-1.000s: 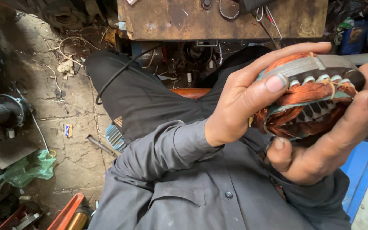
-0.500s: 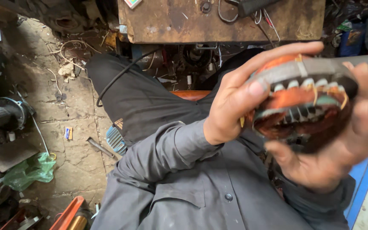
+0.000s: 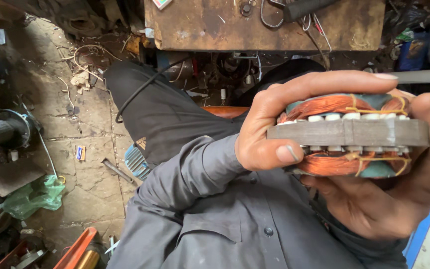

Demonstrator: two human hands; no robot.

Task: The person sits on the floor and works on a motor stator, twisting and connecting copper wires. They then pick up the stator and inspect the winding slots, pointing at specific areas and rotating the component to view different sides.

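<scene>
A person sits on a workshop floor [image 3: 95, 184] and holds a stator [image 3: 349, 133] edge-on in front of the chest, in both hands. The stator is a flat grey laminated ring with copper windings [image 3: 329, 105] bulging above and below it, tied with yellow cord.

The left hand [image 3: 279, 124] grips the stator's left end: its thumb presses on the grey edge and its long fingers [image 3: 324, 82] curl over the top windings. The right hand [image 3: 384, 199] cradles the stator from below and from the right, its palm under the lower windings and a fingertip rising at the right edge. Both hands are closed on the stator.

The person wears a grey buttoned shirt [image 3: 215, 224] and dark trousers [image 3: 165, 114]. A black cable [image 3: 140, 92] runs across one thigh. Beyond the knees stands a rusty brown surface [image 3: 255, 27] with a metal ring and a black handle on it. On the floor to the left lie a green rag [image 3: 36, 197], scraps of wire and a dark motor part [image 3: 1, 132]. An orange bar [image 3: 78, 249] shows at the lower left.
</scene>
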